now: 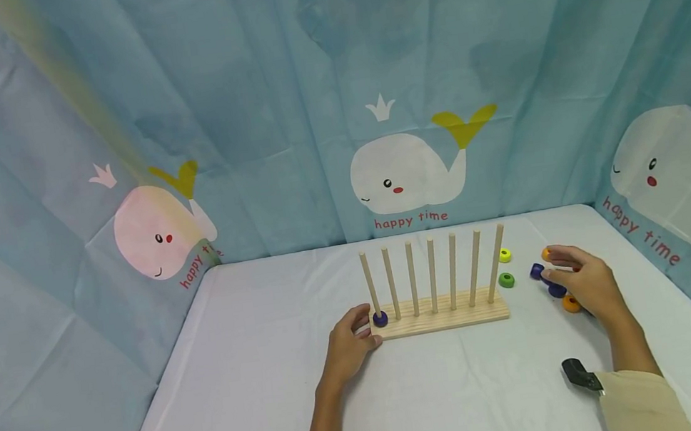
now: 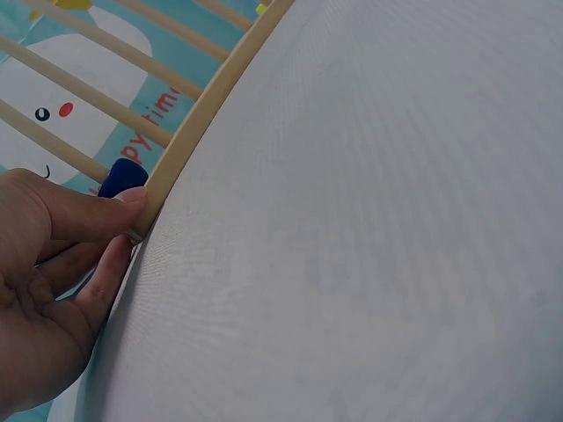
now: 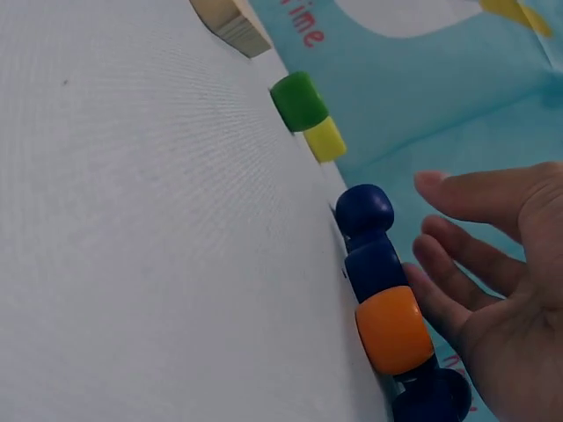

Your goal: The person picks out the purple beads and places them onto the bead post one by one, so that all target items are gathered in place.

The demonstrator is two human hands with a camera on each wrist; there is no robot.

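A wooden peg stand (image 1: 442,320) with several upright pegs stands on the table, and one dark blue bead (image 1: 380,320) sits at the foot of its leftmost peg. My left hand (image 1: 345,348) grips the left end of the base, thumb at the front edge beside that bead (image 2: 124,178). To the right of the stand, my right hand (image 1: 592,286) hovers by a group of blue and orange beads. Its fingers are loosely bent with nothing between them. In the right wrist view a blue bead (image 3: 374,266) and an orange bead (image 3: 393,330) lie close to the fingers.
A green bead (image 1: 506,280) and a yellow bead (image 1: 505,255) lie between the stand's right end and the bead group. White cloth (image 1: 261,369) covers the table. Blue whale-print curtains (image 1: 259,147) hang behind and at the sides.
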